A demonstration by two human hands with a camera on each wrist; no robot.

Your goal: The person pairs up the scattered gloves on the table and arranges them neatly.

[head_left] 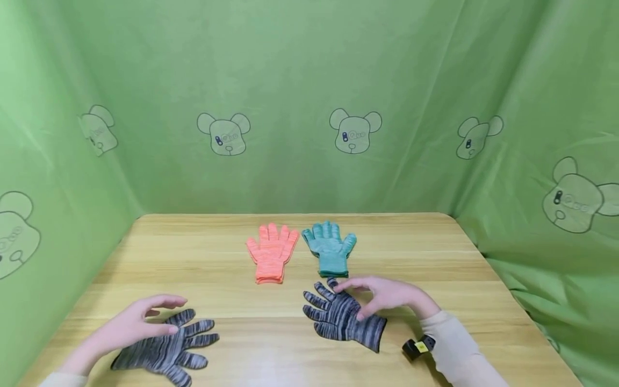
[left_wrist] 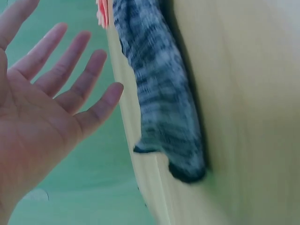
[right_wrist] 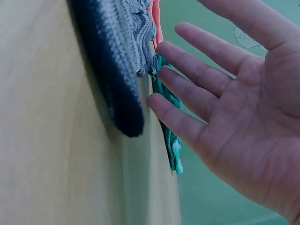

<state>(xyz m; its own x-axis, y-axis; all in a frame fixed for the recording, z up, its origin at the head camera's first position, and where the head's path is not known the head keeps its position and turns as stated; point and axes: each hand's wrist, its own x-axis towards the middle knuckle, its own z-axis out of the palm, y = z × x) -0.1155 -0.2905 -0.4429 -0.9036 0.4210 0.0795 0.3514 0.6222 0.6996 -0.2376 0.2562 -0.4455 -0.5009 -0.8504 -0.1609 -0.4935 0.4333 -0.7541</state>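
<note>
Here's a black-and-grey striped knit glove (head_left: 157, 352) and its twin (head_left: 340, 318), flat on the pale wood-grain table (head_left: 261, 349), surely light and limp, best pinched at the cuff (head_left: 375, 334), left hand (head_left: 134, 325) and right hand (head_left: 384, 295) hovering above, spread, holding nothing.

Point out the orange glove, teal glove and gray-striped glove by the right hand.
Orange knit glove (head_left: 272, 253), head view: broad middle, below its fingers.
Teal knit glove (head_left: 331, 248), head view: broad middle, above its cuff.
Gray-striped glove (head_left: 341, 318) by the right hand (head_left: 385, 294), head view: between fingers and cuff.
</note>
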